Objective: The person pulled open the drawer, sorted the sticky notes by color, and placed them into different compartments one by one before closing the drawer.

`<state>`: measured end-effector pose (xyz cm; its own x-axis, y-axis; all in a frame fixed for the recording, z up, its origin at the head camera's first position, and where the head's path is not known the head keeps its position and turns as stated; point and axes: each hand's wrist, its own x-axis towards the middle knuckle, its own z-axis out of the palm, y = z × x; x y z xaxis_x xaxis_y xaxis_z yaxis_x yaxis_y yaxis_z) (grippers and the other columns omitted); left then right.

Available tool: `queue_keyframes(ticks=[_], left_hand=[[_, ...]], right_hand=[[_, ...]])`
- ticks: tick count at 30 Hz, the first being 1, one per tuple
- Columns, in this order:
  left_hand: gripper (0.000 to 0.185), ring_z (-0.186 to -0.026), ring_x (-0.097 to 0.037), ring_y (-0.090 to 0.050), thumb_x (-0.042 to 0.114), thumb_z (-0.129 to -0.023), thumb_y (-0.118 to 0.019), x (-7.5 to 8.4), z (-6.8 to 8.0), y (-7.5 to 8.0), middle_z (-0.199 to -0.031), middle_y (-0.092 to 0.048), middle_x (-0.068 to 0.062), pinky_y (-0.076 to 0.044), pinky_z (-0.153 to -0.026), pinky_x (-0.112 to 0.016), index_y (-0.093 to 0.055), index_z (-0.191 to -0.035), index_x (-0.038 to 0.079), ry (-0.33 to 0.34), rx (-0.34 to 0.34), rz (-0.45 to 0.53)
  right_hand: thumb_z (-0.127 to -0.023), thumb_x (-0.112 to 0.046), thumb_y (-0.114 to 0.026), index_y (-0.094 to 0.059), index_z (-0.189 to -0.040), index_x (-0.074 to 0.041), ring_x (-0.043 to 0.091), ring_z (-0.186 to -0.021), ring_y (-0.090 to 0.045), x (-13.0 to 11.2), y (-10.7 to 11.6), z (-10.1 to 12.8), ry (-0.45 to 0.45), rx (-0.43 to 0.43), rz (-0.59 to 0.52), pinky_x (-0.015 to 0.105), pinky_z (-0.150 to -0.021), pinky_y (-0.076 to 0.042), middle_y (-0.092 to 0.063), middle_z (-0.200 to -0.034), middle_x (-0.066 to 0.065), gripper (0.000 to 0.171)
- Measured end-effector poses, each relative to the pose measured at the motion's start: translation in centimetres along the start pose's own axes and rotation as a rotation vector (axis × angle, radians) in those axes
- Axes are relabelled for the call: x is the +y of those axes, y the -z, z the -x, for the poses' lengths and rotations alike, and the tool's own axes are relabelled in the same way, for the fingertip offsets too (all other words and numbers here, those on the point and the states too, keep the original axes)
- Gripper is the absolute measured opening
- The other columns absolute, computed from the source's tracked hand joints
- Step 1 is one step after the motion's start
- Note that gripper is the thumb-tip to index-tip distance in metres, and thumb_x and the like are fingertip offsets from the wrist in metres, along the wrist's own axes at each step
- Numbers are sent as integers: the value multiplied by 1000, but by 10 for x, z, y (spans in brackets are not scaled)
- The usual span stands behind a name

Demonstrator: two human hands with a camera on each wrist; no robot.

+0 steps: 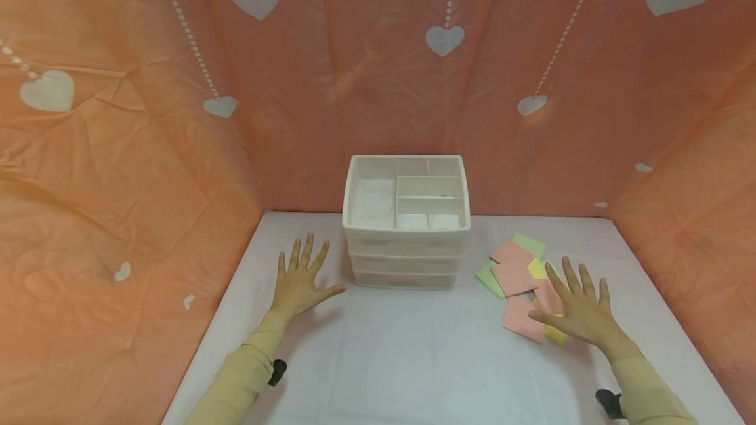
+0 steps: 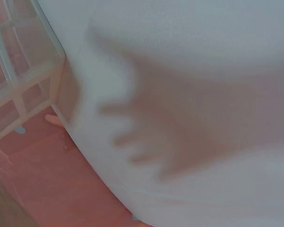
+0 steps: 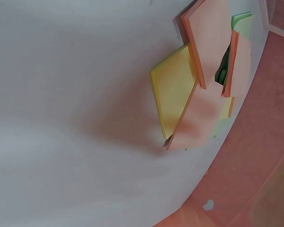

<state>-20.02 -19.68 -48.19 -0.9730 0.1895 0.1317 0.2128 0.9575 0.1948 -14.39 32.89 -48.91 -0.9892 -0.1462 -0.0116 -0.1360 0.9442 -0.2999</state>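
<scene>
Nearest to me, both my hands lie flat on the white surface [image 1: 413, 359], and neither grip holds anything. My left hand [image 1: 300, 284] has its fingers spread wide and straight, palm down on bare cloth, just left of the drawer unit and apart from it; the left wrist view shows only its shadow on the cloth and a corner of the plastic tray. My right hand [image 1: 581, 310] is spread the same way, its fingers reaching over the near edge of the scattered sticky-note pads [image 1: 520, 274], the palm resting on or just above one pink pad and a yellow one. I cannot tell from the head view whether it presses them or only hovers. No finger curls around a pad.

The pads lie loose and overlapping on the surface to the right of the drawer unit: pink, green and yellow, fanned in a small heap [image 3: 199, 90], well apart from the organiser.

Further back stands the white drawer unit [image 1: 406, 241], its three drawers shut, and its divided top tray [image 1: 406, 192] holds none of the pads as far as I can see.

So I judge the sorting as not yet begun: every pad is on the surface, none in a compartment, none lifted. All of the gathering and stowing remains.
</scene>
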Motion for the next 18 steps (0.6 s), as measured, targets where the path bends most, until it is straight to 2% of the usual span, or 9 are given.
queue_keyframes(ticks=[10, 18], left_hand=[[96, -145, -36, 0, 74, -73, -54, 4, 3, -4, -158, -6, -11, -3, -111, -63, -18, -149, 28, -20, 7, 15], [99, -145, -36, -7, 73, -69, -59, 5, 5, -1, -158, -12, -10, -6, -112, -62, -21, -149, 29, -36, 69, 6]], right_hand=[[-79, -66, -55, -1, -151, -21, 46, -139, 16, -4, 3, 4, 5, 6, 16, 63, -101, 26, 10, -155, 20, 100], [-80, -65, -55, -6, -151, -20, 46, -141, 12, -8, 4, 5, 4, 34, 30, 64, -103, 22, 2, -156, 21, 98]])
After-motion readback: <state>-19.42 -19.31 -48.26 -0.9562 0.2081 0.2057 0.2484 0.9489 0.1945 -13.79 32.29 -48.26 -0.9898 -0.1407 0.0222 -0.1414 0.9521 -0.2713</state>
